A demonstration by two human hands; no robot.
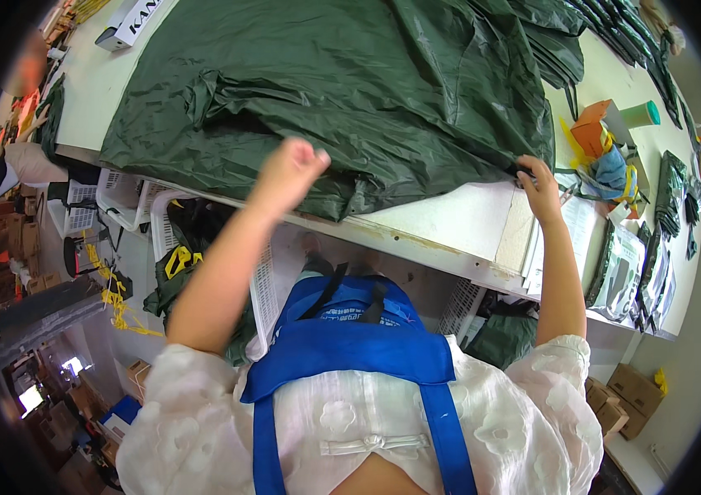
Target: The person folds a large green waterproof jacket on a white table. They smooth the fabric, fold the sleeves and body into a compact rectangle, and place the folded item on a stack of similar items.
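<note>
"Item one, and where it lies?"

"Dark green coated-fabric sheet (325, 95), creased, spread over the white worktable (457, 219). It lies mostly beyond both hands, away from the body. Near edge runs left to right, drooping past the table's edge left of centre. Far end cut off by the view; long axis cannot be told."

"Which hand is nearer?"

"Right hand (538, 188): at the sheet's near right corner, fingers narrowed on its margin, bulk of the fabric forward and to the left. Left hand (288, 172): over the near part, left of centre, fingers curled, blurred; whether it holds fabric or only hovers, cannot tell. Contact is clear on the right only."

"Surrounding stock?"

"Right of the sheet: one orange box (591, 130), one green-ended roll (641, 115); nearer the body, clear-wrapped packets (617, 268). Far left: one white carton (137, 23). Below the table's edge: one white plastic basket (264, 297), dark green fabric inside."
</note>
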